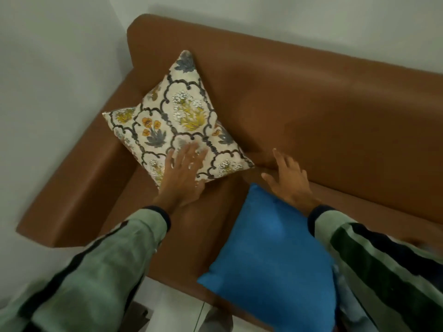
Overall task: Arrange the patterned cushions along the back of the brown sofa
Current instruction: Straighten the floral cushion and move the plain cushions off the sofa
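Against the sofa (311, 97) back, 1 patterned cushion (177, 116) leans; left hand (184, 173) flat on it, right hand (290, 178) spread, empty; likely soft, light, best held by edges.

Sofa (311, 111) showing plain brown. Patterned cushion (175, 118) showing cream ground, dark grey scalloped lattice, yellow, orange and grey-blue flowers. Second cushion (271, 255) showing solid bright blue. Sleeves (107, 267) showing pale green with dark stripes, dark cuffs. Wall (60, 56) showing pale grey-white.
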The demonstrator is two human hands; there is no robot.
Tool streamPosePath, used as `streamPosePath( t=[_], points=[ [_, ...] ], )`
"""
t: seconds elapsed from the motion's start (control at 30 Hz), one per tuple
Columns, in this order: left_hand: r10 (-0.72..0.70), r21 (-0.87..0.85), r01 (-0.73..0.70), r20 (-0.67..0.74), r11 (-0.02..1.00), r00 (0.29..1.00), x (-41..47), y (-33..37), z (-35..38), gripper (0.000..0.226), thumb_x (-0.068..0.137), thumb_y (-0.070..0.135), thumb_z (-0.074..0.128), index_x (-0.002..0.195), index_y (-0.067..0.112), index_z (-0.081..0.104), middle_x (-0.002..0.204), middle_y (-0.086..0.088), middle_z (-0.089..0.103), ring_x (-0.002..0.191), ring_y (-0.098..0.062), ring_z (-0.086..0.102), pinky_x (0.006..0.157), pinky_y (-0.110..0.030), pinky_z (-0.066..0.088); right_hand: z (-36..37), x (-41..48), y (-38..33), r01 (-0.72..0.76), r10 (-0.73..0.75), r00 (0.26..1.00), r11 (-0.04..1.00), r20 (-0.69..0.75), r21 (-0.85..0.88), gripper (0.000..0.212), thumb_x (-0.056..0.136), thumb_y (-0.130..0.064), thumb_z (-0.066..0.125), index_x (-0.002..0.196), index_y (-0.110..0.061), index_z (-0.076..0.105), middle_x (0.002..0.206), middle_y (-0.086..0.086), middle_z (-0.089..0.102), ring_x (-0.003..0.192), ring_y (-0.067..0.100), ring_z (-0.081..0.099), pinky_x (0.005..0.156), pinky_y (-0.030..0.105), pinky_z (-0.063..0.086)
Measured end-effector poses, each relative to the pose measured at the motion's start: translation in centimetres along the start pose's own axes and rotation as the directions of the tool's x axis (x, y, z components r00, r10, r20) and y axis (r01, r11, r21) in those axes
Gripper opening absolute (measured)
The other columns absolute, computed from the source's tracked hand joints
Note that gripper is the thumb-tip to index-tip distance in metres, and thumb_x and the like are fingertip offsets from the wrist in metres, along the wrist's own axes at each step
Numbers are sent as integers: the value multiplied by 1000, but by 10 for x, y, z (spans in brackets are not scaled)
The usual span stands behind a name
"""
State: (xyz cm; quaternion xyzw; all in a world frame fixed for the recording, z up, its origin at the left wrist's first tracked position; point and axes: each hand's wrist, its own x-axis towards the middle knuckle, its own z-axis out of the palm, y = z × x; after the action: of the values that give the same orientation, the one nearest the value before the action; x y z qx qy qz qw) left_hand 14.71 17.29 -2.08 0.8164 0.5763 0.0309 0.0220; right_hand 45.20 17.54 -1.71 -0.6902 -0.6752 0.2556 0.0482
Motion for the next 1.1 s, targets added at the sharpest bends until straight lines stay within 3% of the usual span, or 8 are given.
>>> streamPosePath(
  t=[0.33,0.5,0.63,0.73,0.87,0.97,1.03,1.1],
  points=[
    [262,-151,-226,295,962,919,-54,287,42,95,84,62,54,160,29,6,169,-11,6,155,-30,3,121,-61,2,-55,-185,247,-58,62,994,998,94,-37,84,88,-32,61,156,-22,12,160,12,26,141,34,31,107,52,35],
    [584,-251,-528,376,812,719,-90,394,73,101,78,58,59,160,26,9,167,-11,0,154,-31,-3,120,-64,-3,-51,-317,381,-109,162,965,963,207,-247,88,81,-22,61,156,-22,16,163,11,21,147,31,23,109,47,29],
    [722,-191,-721,408,667,559,-122,429,103,113,67,35,71,160,26,9,167,-18,3,154,-35,3,121,-64,5,-33,-411,441,-110,229,928,922,295,-371,106,69,-13,64,154,-25,2,164,5,8,151,27,16,114,44,30],
    [721,-92,-738,326,668,612,-145,442,127,99,77,16,68,160,22,15,164,-24,16,152,-41,17,117,-66,21,-5,-451,461,-112,229,935,917,272,-384,131,48,-11,81,156,-17,9,162,16,18,145,36,29,110,53,38],
    [693,34,-721,248,692,677,-163,461,153,76,92,41,56,158,23,23,160,-25,27,145,-47,31,109,-70,34,32,-455,461,-157,272,935,891,226,-426,134,41,-22,94,151,-10,18,153,34,28,140,51,32,110,66,25],
    [597,-67,-609,306,790,741,-156,470,150,95,81,48,70,156,25,17,161,-22,29,146,-45,30,107,-66,39,36,-435,456,-292,359,916,902,178,-318,131,49,-39,90,154,-17,15,155,29,30,142,48,29,110,71,20],
    [579,-225,-534,336,815,743,-141,468,142,99,81,46,70,157,26,9,164,-19,22,150,-42,23,112,-63,36,21,-427,462,-343,376,911,918,167,-198,129,48,-61,79,155,-20,20,156,18,36,144,38,31,114,65,9],
    [591,-419,-443,354,793,724,-118,463,127,98,81,44,69,159,25,13,166,-15,20,152,-37,21,117,-58,32,-8,-418,472,-348,349,931,937,109,-32,107,60,-68,59,153,-26,27,150,6,46,139,28,41,116,56,4]
  ],
)
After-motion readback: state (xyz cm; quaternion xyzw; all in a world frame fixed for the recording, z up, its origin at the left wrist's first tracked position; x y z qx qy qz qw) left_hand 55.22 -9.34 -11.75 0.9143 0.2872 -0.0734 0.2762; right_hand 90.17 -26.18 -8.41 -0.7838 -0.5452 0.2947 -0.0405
